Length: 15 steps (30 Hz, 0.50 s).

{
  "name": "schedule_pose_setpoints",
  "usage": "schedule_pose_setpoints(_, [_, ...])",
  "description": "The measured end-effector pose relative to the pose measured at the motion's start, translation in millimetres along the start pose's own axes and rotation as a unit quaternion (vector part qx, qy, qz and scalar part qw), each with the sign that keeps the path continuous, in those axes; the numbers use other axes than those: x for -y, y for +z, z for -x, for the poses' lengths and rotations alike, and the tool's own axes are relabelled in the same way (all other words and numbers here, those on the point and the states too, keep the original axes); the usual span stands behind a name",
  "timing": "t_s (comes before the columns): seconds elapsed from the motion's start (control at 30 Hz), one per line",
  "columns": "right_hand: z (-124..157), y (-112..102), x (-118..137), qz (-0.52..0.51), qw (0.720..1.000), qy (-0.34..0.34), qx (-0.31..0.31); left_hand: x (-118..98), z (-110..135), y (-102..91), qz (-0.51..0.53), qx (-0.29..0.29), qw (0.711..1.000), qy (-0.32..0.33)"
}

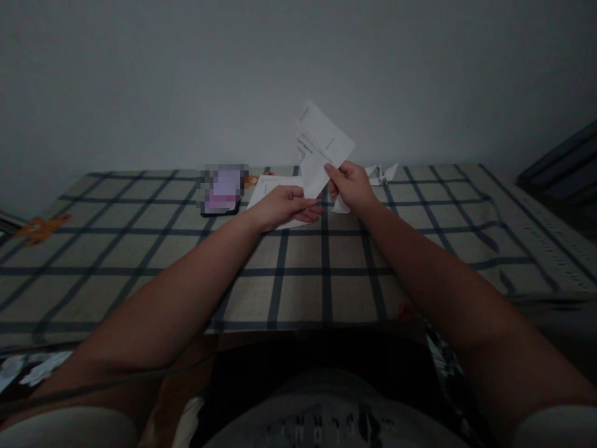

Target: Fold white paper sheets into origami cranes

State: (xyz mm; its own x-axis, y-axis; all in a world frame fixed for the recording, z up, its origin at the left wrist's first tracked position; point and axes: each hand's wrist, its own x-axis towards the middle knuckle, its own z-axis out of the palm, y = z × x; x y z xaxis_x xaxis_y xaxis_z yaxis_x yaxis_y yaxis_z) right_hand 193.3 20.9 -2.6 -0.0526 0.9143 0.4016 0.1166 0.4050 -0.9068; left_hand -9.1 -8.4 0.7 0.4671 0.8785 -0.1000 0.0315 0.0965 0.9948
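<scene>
Head view: a person sits at a table (pixel 326 286) covered in a checked cloth, both bare forearms reaching toward its far edge.
Right hand: the right hand (pixel 351 186) is clamped on a printed sheet (pixel 321 146), thumb on the near face and fingers behind, at the sheet's lower right side.
Left hand: the left hand (pixel 284 208) is closed, fingers together, on the sheet's lower tip, as far as the dim picture shows.
Printed sheet: held in the air above the middle of the far edge, tilted, upper corner up against the wall; it narrows toward the hands, which looks like a fold begun there.
Under the left hand: a second white sheet (pixel 270 186) lies flat near the far edge.
Already made, by the look of it: small folded white paper shapes (pixel 382 173) lie at the far edge, just beyond the right hand.
Left to do, by the look of it: most of the held sheet is flat and unfolded; the second sheet looks untouched.
Other things: a phone (pixel 222 193) lies at the far edge, left of the sheets; an orange piece (pixel 40 227) sits at the left edge.
</scene>
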Motion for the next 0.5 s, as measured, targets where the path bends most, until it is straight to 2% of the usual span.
schedule_pose_setpoints(0.17, [1.3, -0.9, 1.7, 0.031, 0.999, -0.016, -0.005, -4.3, 1.0, 1.2, 0.002, 0.009, 1.000, -0.013])
schedule_pose_setpoints(0.37, [1.4, -0.5, 2.3, 0.036, 0.999, -0.003, -0.003, -3.8, 2.4, 3.8, 0.011, 0.006, 1.000, -0.014])
schedule_pose_setpoints(0.5, [0.9, -1.1, 3.8, 0.031, 0.999, 0.002, -0.009, -1.7, 2.8, 0.8, 0.045, 0.042, 0.998, -0.005])
